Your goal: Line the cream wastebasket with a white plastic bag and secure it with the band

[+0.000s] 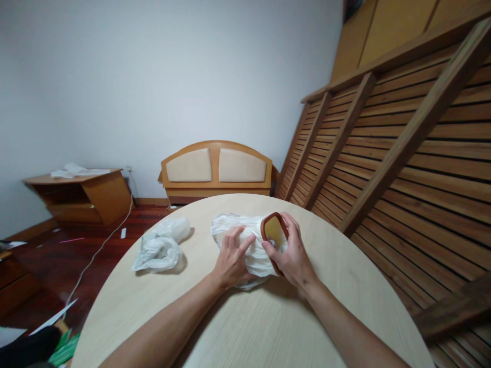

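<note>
In the head view, my right hand [291, 253] grips a small brown-framed mirror [274, 230], thumb across its face and fingers behind the far edge. The mirror stands tilted at the right end of a crumpled white bag [230, 221]; how far it reaches inside I cannot tell. My left hand [232, 255] is closed around the bag's middle, fingers over the top and thumb toward the mirror. Farther left on the round table [345, 306] lies a second crumpled white plastic bag [163, 245], apart from both hands.
Behind the table stands a wooden headboard [218, 186] with two cream panels. Slatted wooden frames [383, 168] lean along the right side. A low cabinet [95, 197] with white items on top is at the left, and a white cable [102, 249] crosses the dark red floor.
</note>
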The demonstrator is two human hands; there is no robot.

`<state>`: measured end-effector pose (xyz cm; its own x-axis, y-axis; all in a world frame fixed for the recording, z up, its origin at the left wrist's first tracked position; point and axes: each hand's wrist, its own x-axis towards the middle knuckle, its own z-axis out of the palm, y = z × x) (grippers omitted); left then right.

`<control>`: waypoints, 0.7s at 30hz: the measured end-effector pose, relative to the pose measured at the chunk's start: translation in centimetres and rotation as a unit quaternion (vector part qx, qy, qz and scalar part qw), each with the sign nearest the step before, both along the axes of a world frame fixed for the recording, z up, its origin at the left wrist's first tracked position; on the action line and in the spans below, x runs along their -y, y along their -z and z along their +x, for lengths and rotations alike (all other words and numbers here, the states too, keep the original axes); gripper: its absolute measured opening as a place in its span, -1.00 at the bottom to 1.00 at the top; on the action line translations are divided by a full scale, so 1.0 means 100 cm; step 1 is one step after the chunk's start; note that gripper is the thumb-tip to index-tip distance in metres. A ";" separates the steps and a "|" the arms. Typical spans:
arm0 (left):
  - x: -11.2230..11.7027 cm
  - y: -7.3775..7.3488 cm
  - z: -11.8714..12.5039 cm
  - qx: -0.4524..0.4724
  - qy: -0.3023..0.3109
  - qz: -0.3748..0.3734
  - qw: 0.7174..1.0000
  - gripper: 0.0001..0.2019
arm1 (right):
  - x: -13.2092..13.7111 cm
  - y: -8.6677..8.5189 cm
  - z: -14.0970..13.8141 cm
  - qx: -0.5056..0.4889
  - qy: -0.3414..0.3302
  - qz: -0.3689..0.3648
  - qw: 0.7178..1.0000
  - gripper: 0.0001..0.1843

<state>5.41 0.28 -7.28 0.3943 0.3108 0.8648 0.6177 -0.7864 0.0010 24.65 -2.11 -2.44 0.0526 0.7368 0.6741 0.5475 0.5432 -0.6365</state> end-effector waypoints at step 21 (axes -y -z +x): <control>0.002 -0.001 0.002 -0.019 0.004 -0.005 1.000 -0.05 | -0.005 0.014 -0.001 -0.049 0.019 0.009 0.999 -0.06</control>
